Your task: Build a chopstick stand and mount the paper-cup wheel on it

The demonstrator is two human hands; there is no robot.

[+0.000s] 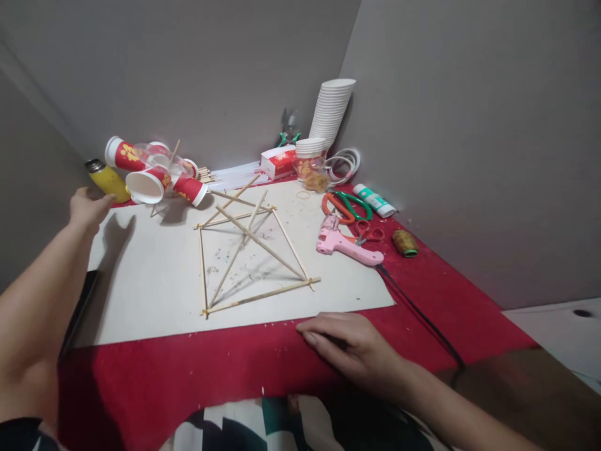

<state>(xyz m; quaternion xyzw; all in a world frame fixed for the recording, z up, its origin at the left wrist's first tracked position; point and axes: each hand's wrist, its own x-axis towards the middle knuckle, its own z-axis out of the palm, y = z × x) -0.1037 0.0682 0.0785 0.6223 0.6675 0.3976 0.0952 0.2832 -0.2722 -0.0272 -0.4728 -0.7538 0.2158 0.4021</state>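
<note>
My left hand (91,208) reaches to the far left, beside the lower part of a yellow bottle (110,181) with a dark cap. Its thumb is spread from the fingers; whether it touches the bottle I cannot tell. On the red cloth at the near edge rests my right hand (350,344), fingers loosely closed, with nothing seen in them. Between the hands, a frame of wooden sticks (256,299), tied at the corners, stands on a white sheet (154,282). Two of its sticks cross above the base.
Red paper cups joined together (150,181) lie behind the sheet. At the right are a pink glue gun (347,244) with a black cord, scissors (369,232), a tube (374,199) and a thread spool (404,243). A tall cup stack (331,109) leans near the grey walls.
</note>
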